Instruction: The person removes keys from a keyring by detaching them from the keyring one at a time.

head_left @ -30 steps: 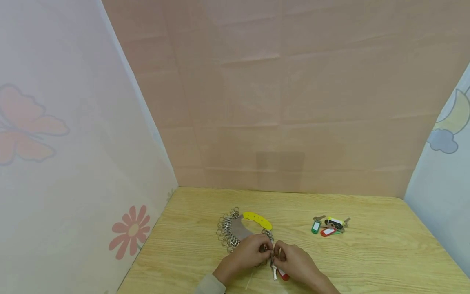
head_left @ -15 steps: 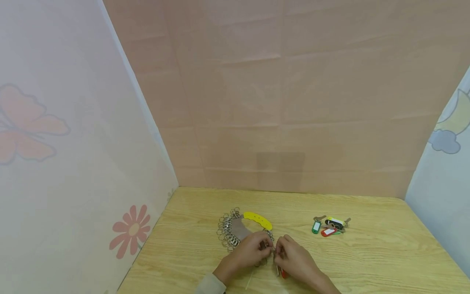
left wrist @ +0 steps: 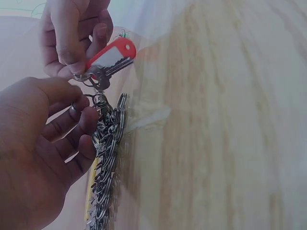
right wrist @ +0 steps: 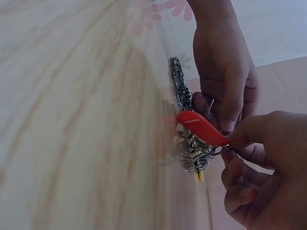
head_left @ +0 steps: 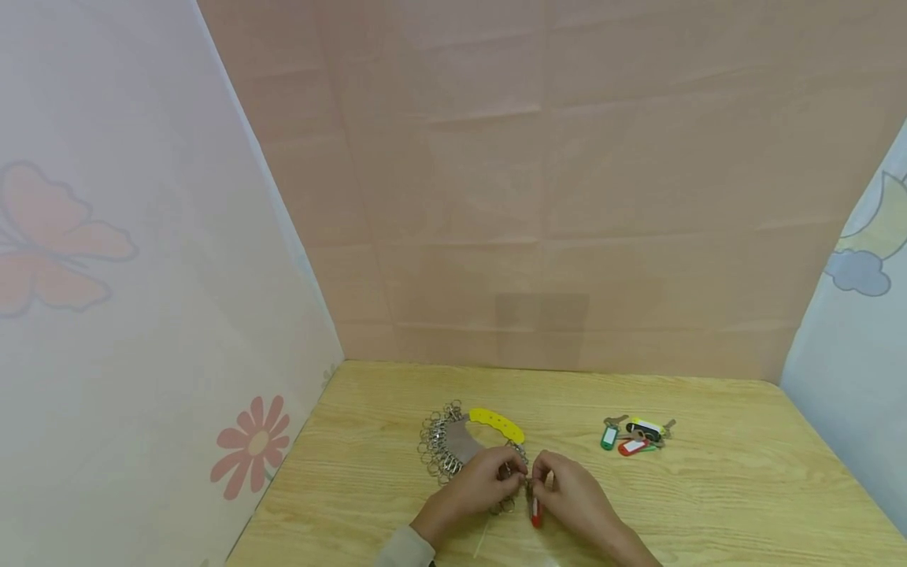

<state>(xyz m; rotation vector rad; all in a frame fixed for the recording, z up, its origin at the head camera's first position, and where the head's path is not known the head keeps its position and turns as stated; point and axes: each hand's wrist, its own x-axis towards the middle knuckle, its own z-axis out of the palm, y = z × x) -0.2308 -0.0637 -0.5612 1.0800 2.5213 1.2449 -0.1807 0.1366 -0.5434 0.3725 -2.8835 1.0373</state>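
A key holder lies on the table, with a yellow handle (head_left: 496, 425), a grey plate (head_left: 462, 441) and many metal rings and clips (head_left: 435, 450) round its edge. Over its near right side, my left hand (head_left: 489, 478) pinches one of its small rings (left wrist: 92, 97) between thumb and forefinger. My right hand (head_left: 572, 494), just to the right, pinches the split ring (left wrist: 81, 77) of a red key tag (left wrist: 125, 47). A metal key (left wrist: 112, 71) hangs beside the tag on that ring. The two rings meet between the fingertips; whether they are linked, I cannot tell.
To the right on the wooden table (head_left: 744, 472) lies a small pile of keys with a green tag (head_left: 608, 437), a red tag (head_left: 634, 446) and a black and yellow one (head_left: 645, 429). A pinkish cloth wall (head_left: 439, 315) stands behind.
The red tag and key have swung left and hang more upright under the right fingers. My right hand has turned slightly; the left hand stays about where it was.
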